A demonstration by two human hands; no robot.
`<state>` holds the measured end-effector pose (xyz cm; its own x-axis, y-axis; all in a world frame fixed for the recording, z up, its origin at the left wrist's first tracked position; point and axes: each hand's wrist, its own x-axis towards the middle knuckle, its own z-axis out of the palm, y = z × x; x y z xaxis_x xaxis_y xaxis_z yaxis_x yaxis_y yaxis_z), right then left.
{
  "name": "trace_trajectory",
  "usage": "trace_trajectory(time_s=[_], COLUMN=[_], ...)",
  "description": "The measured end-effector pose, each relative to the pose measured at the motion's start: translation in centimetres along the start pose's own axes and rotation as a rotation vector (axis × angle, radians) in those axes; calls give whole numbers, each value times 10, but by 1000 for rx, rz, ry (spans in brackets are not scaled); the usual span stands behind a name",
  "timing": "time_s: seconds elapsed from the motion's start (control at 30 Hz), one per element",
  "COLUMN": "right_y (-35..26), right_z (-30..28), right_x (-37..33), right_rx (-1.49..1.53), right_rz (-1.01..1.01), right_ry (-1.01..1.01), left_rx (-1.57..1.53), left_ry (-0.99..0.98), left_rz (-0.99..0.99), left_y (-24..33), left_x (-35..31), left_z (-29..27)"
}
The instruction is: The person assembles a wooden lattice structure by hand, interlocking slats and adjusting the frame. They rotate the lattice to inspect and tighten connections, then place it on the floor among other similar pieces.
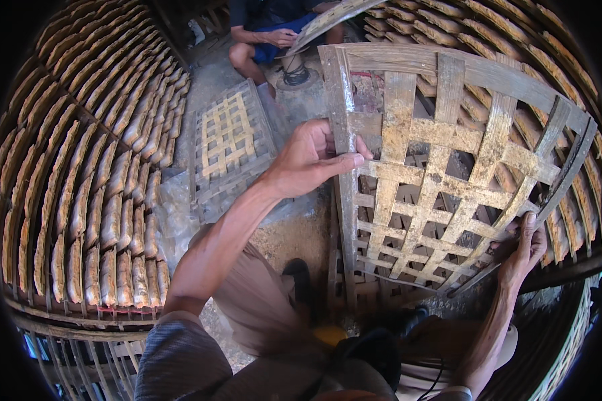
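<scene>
A woven bamboo lattice tray [441,170] with a flat wooden frame stands tilted up before me, between my two hands. My left hand [314,157] pinches the frame's left side, thumb on the near face and fingers curled behind it. At the lower right corner my right hand [525,244] is closed around the frame, its fingers partly hidden behind it. Pale crusty residue coats several of the woven strips.
A second lattice tray [231,137] lies on the floor to the left. Rows of packed slabs [93,194] fill racks on both sides. Opposite, a co-worker [267,40] sits holding another lattice tray [328,23]. Clear plastic sheeting [177,214] lies beside the left rack.
</scene>
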<state>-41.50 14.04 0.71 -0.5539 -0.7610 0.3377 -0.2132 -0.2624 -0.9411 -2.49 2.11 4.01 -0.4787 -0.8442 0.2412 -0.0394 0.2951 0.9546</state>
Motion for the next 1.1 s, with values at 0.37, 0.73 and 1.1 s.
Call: trace_trajectory(time_s=[0.37, 0.73, 1.1], right_y=[1, -3, 4], right_z=[0, 11, 4], right_x=[5, 1, 2], right_rx=[-22, 11, -127], right_rz=[-20, -2, -86], right_ry=[28, 47, -1], left_rx=[-32, -21, 7], left_ry=[4, 104, 65], left_rz=[-77, 5, -14], left_y=[7, 4, 14], left_x=[8, 7, 9], left_z=[0, 4, -1])
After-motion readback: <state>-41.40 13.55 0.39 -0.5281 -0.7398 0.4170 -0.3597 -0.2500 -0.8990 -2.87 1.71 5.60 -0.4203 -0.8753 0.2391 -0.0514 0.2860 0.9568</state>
